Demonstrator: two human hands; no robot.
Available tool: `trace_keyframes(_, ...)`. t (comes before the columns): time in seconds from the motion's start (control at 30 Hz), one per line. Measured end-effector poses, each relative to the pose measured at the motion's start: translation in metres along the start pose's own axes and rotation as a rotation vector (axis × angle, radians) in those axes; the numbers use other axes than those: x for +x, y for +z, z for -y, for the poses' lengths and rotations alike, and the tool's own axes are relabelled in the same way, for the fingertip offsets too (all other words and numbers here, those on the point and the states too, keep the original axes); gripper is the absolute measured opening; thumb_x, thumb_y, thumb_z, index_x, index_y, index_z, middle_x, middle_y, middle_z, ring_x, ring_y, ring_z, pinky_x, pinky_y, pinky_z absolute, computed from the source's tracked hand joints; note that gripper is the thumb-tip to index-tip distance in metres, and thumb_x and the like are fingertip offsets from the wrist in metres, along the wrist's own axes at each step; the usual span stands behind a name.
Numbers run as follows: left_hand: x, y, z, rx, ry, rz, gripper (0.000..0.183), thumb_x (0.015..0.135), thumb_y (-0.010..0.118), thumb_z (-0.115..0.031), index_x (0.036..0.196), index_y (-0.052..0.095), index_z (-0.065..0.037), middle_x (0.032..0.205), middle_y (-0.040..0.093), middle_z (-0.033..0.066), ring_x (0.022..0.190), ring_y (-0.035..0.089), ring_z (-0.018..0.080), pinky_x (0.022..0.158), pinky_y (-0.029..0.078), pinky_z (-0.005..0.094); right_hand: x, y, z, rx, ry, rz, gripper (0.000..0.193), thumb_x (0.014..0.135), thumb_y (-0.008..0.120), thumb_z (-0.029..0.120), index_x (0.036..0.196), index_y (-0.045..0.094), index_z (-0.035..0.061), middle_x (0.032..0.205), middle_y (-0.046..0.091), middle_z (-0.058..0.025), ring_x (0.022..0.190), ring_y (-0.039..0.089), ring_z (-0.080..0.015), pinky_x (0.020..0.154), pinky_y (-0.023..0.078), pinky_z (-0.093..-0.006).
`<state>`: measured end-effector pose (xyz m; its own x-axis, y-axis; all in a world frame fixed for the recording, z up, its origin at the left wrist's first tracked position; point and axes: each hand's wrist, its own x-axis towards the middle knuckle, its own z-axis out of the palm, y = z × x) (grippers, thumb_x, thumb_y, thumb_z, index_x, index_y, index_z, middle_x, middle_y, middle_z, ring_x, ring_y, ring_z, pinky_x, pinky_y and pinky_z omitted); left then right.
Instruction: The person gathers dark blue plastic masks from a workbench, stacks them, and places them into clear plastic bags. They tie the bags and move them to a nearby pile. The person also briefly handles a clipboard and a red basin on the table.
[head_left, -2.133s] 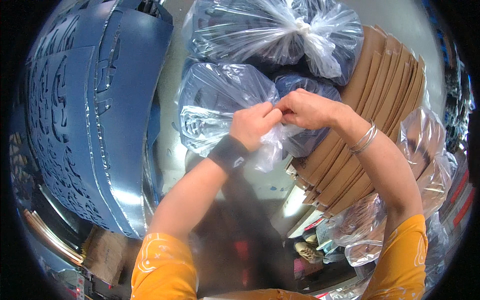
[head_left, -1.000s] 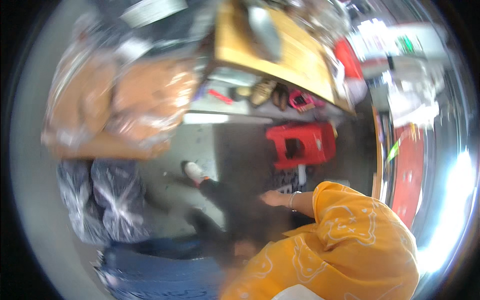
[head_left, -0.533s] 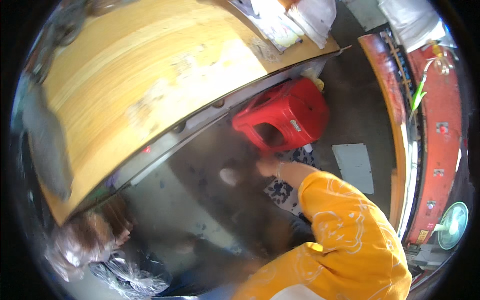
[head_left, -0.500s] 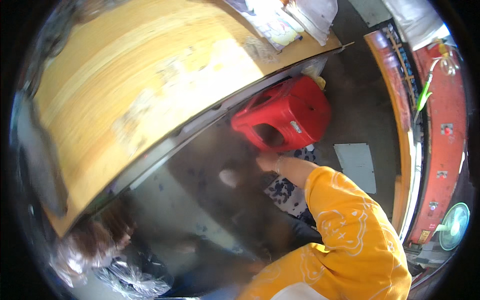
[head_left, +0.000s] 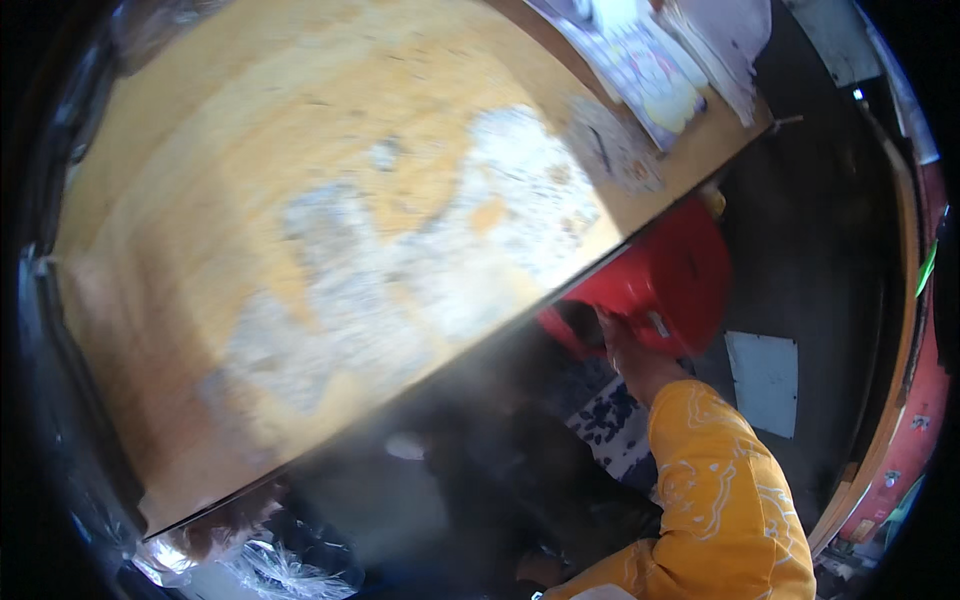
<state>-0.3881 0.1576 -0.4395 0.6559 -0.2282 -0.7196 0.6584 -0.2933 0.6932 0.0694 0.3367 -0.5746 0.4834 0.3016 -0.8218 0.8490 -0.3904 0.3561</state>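
A red plastic stool (head_left: pixel 690 285) lies on its side, partly beneath the overhanging wooden table. My right hand (head_left: pixel 622 345) reaches it from a yellow patterned sleeve, its fingers curled at the rim of an opening in the stool; the fingertips are partly hidden there. Low in the head view, a small dim patch of skin (head_left: pixel 540 569) beside the yellow clothing appears to be my left hand, its fingers not discernible. Beside my right forearm is a white cloth with dark blotches (head_left: pixel 612 425).
The wooden table (head_left: pixel 400 50), its surface worn pale in patches, fills the upper left. Printed papers (head_left: pixel 640 75) lie at its far end. A white panel (head_left: pixel 763 383) is on the dark floor to the right. Clear crumpled plastic (head_left: pixel 285 572) shows at lower left.
The view has shifted, bringing more of the tabletop in and covering part of the stool. My right hand has moved from just below the stool onto the rim of its opening.
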Motion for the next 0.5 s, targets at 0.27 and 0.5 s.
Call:
trace_keyframes(0.27,-0.095,-0.006,0.098,-0.690,-0.194,-1.044,0.024,0.089,0.058,-0.026,0.103,0.068,-0.009,0.109,0.067,0.0113,0.093,0.065,0.0298,0.080,0.052,0.0398,-0.110,-0.013,0.183,0.049,-0.319,0.109,0.031,0.084,0.059,0.026,0.108,0.064,0.0066,0.111,0.063,-0.0176,0.102,0.060,-0.0341,0.087,0.048,-0.0455)
trace_keyframes(0.5,-0.133,0.027,0.140,-0.759,-0.511,-0.987,0.030,0.092,0.050,-0.034,0.099,0.067,-0.011,0.097,0.067,0.0149,0.095,0.061,0.0340,0.080,0.051,0.0456,-0.166,-0.065,0.290,0.148,-0.514,0.049,0.031,0.084,0.059,0.026,0.108,0.064,0.0066,0.112,0.063,-0.0174,0.103,0.060,-0.0338,0.088,0.047,-0.0451)
